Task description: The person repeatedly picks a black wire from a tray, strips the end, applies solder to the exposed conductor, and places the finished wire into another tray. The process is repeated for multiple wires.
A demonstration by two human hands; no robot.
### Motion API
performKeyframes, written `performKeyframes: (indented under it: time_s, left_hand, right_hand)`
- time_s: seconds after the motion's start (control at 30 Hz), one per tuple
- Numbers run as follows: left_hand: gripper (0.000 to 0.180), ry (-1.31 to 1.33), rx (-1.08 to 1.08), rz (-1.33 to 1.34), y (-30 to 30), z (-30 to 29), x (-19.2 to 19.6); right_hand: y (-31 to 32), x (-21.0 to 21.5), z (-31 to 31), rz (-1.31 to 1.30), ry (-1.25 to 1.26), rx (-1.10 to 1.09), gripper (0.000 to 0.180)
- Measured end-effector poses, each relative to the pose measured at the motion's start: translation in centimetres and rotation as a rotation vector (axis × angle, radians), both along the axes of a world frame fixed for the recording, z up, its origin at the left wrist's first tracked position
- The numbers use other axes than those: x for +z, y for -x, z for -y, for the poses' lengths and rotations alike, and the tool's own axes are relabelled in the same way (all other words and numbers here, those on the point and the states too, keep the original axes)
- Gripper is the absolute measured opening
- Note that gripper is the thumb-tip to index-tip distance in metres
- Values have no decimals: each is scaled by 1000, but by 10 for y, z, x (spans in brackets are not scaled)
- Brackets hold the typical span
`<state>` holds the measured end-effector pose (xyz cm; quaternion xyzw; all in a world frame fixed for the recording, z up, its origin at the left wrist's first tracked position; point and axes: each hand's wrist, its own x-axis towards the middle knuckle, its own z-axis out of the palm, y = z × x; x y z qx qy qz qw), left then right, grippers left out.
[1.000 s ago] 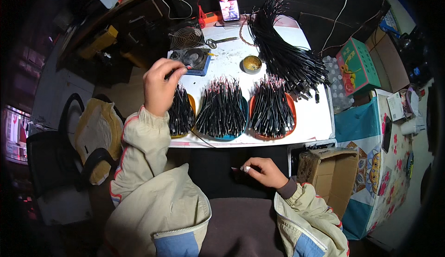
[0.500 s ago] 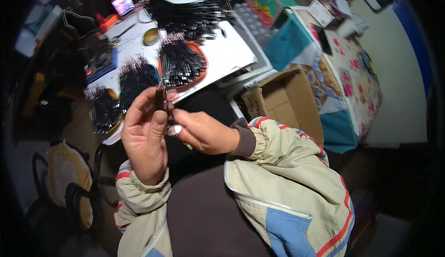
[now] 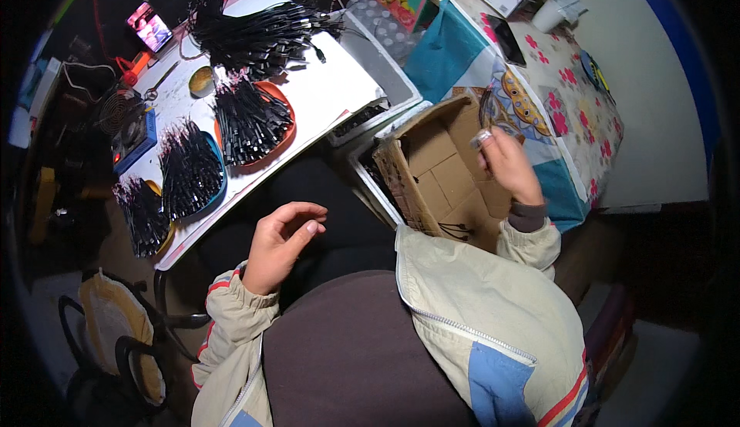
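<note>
My right hand (image 3: 509,163) is closed around a thin dark cable bundle (image 3: 486,109) and holds it above the far right side of an open cardboard box (image 3: 428,166). A few black cables (image 3: 455,231) lie at the near end inside the box. In front of my body, my left hand (image 3: 282,243) hovers with loosely curved fingers, thumb apart, and nothing in it. Beyond it, on the white table, black cables with pinkish ends fill an orange bowl (image 3: 286,128), a blue bowl (image 3: 221,184) and a yellow bowl (image 3: 159,248).
A large black cable pile (image 3: 258,34) lies at the back of the white table (image 3: 347,72). A lit phone (image 3: 149,28), a round tin (image 3: 202,82) and a blue-framed device (image 3: 135,140) stand to the left. A flowered-cloth table (image 3: 590,130) with a dark phone (image 3: 506,40) borders the box.
My hands were together over the table's edge with the cables between them. The right has swung right with the bundle to the box; the left has let go and dropped lower.
</note>
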<state>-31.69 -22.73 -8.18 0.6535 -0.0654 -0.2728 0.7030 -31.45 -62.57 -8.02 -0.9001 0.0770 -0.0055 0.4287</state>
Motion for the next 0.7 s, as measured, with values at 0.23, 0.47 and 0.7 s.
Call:
performKeyframes:
  time_s: [0.23,0.47,0.7]
  left_hand:
    - [20,-9,8,-20,0,-2,-10]
    - [21,-54,328,119,-4,-56,-9]
    - [10,-653,989,487,-25,-187,-8]
  right_hand:
    - [-41,-244,-4,-672,-19,-59,42]
    - [-77,-255,10,-375,342,104,34]
    - [-63,-76,-47,-62,531,95,38]
